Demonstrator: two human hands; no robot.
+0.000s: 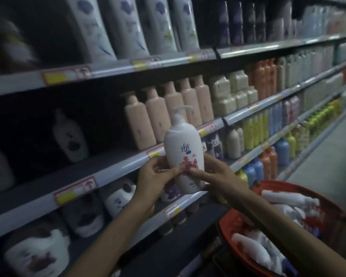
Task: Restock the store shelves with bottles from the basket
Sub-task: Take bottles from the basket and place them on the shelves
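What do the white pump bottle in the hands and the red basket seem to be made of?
The white pump bottle is probably plastic, smooth and slightly glossy: soft sheen, printed flower design. The red basket is likely moulded plastic: even colour, thick rounded rim. Blur hides finer detail.

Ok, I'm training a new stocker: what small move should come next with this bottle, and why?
Probably ease the white pump bottle, held upright by the left hand and right hand, leftward into the shelf gap beside a similar-looking bottle.
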